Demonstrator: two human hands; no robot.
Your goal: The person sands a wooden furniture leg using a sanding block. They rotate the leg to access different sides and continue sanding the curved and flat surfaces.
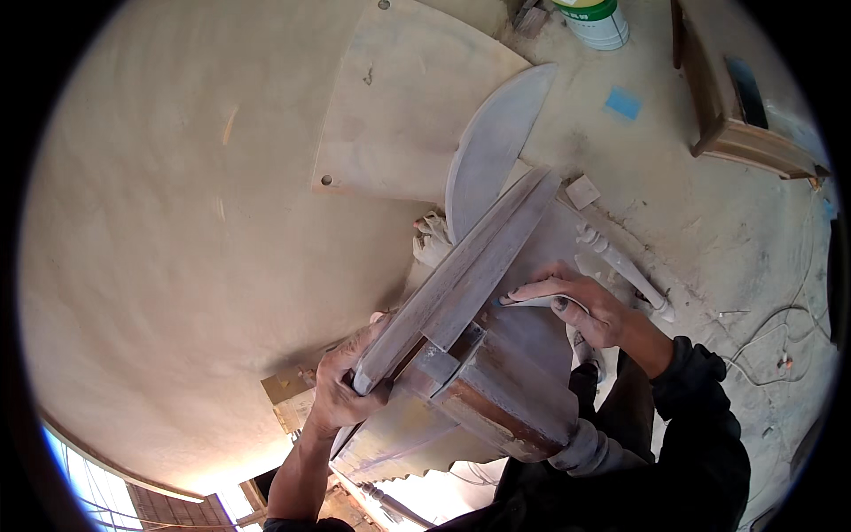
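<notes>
My left hand [352, 379] grips the lower left end of a long wooden edge piece [459, 266] on a piece of wooden furniture. The edge looks greyish white and dusty. In my right hand [585, 302], between thumb and fingers, is a bent sheet of what looks like sandpaper [545, 302], close to the furniture's flat panel [532, 332]. Below the edge piece is a thick squared leg block [508, 392] with a brown patch, running into a turned leg [595, 449]. Whether the sheet touches the panel I cannot tell.
A curved board [495, 146] and a large panel [412, 100] stand beyond, by the wall. A turned leg [625, 266], a small block [583, 192], and a cable [764, 352] are to the right. Farther off are a bucket [598, 30] and a wooden cabinet [751, 143].
</notes>
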